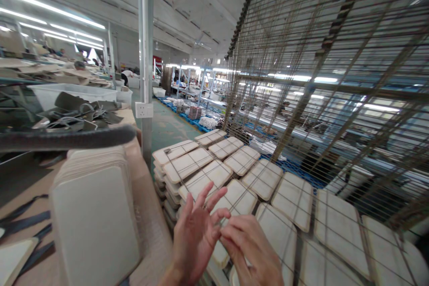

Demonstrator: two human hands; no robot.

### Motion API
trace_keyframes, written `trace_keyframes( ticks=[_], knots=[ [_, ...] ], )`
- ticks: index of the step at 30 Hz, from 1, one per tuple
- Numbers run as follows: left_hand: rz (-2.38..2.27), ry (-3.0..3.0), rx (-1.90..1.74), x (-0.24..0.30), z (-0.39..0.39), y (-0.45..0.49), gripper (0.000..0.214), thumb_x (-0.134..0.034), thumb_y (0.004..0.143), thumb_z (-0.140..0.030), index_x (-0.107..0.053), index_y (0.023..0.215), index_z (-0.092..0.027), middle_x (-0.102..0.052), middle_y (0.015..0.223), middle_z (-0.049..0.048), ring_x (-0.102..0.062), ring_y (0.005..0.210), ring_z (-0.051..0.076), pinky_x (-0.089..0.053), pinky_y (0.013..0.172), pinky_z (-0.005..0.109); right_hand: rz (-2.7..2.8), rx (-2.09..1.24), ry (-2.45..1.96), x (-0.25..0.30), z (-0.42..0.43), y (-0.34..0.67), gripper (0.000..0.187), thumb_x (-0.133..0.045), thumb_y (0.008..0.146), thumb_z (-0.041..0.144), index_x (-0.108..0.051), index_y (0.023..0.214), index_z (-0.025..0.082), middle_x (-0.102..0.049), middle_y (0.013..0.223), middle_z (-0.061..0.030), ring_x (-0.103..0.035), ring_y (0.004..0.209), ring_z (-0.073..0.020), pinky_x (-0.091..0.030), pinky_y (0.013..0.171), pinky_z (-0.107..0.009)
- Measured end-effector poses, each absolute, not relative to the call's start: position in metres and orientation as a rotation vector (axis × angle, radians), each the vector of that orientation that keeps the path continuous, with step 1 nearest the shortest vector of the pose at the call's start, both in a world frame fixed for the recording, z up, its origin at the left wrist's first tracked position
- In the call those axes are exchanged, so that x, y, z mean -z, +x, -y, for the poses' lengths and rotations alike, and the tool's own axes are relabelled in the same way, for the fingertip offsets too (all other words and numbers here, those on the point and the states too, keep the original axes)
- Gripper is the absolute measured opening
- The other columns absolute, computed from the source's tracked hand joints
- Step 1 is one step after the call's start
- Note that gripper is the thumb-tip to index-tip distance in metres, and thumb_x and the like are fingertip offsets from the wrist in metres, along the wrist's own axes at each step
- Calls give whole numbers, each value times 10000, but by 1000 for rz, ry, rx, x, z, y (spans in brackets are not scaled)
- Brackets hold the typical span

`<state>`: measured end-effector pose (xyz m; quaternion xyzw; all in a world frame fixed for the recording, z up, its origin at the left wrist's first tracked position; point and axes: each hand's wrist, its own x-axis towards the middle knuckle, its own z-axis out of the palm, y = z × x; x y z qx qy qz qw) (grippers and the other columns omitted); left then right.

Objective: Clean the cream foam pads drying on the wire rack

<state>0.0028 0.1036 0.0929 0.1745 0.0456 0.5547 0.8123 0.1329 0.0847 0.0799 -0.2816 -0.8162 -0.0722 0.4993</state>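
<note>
My left hand [196, 232] is raised with its fingers spread, palm turned toward my right hand. My right hand [250, 250] is bent, its fingertips touching the left hand's fingers; neither hand holds anything I can make out. Both hover over a wire rack shelf [311, 232] laid out with cream rounded-rectangle panels [263, 178] in rows. Just left of my hands a tall stack of the same cream panels [94, 219] stands on a brown worktable [147, 214].
Raised wire rack shelves [318, 53] tilt up on the right. A grey steel pillar [145, 53] with a socket box stands behind the table. A dark hose [67, 139] and a heap of dark cut pieces [80, 111] lie at left. People work far back.
</note>
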Motion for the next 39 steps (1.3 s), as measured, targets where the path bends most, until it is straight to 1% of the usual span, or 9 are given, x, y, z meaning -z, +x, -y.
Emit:
trace_keyframes(
  ticks=[4,8,11,15,20,27,31,34,39],
  knots=[
    [-172,448,-1147,-87,-107,2,524,-334,868,-502,-411,1259,-162,-470,1260,180,-585,744,147,-434,451,147,2043,198,-615,-82,-84,138,98,-508,832,85,-557,867,163,-582,778,-31,-508,737,-121,-449,657,-220],
    [-410,710,-1292,-69,-113,-1,423,-512,821,-409,-510,1193,-206,-466,1271,131,-558,763,122,-413,457,145,1516,-442,-683,-91,-82,147,160,-508,872,299,-547,741,214,-506,717,6,-473,693,-102,-421,633,-191],
    [-631,1012,-1515,-63,-114,-3,357,-665,733,-291,-598,1082,-260,-582,1046,45,-524,742,81,-435,566,138,1085,-997,-626,-91,-87,148,209,-611,789,411,-596,738,209,-469,693,5,-437,651,-96,-423,611,-185],
    [-630,1793,-1754,-73,-111,1,292,-681,715,-168,-631,983,-275,-611,815,-15,-546,734,76,-461,655,134,886,-1396,-566,-75,-97,138,230,-701,711,394,-633,706,174,-477,728,-4,-425,672,-88,-413,631,-181],
    [-649,2316,-1866,-84,-114,10,261,-592,767,-71,-603,999,-191,-579,778,18,-560,721,82,-482,664,148,925,-1538,-532,-62,-98,138,229,-632,781,393,-680,832,175,-565,797,-39,-463,732,-106,-411,708,-217],
    [-657,2459,-1873,-89,-126,3,136,-522,799,-59,-606,822,-164,-578,688,17,-519,636,99,-434,604,213,945,-1560,-571,-69,-92,145,310,-702,710,414,-690,940,207,-619,919,-62,-504,846,-126,-415,695,-202],
    [-731,1816,-1537,-88,-126,2,143,-602,783,-224,-597,652,-166,-559,625,-9,-522,594,83,-405,562,178,1017,-1535,-613,-68,-91,142,390,-713,675,470,-691,949,193,-634,896,-96,-547,838,-180,-444,692,-276],
    [-636,1246,-1342,-84,-126,3,188,-643,746,-316,-576,658,-165,-511,554,-32,-471,531,77,-379,535,191,1121,-1444,-609,-67,-91,141,431,-695,671,516,-686,970,206,-634,885,-99,-554,817,-199,-446,658,-300],
    [-629,881,-1560,-86,-126,-3,242,-718,664,-359,-588,621,-159,-520,610,-28,-445,588,65,-376,584,169,1057,-1171,-834,-72,-89,146,356,-675,691,515,-698,888,219,-608,800,-39,-521,760,-145,-412,696,-257]
  ],
)
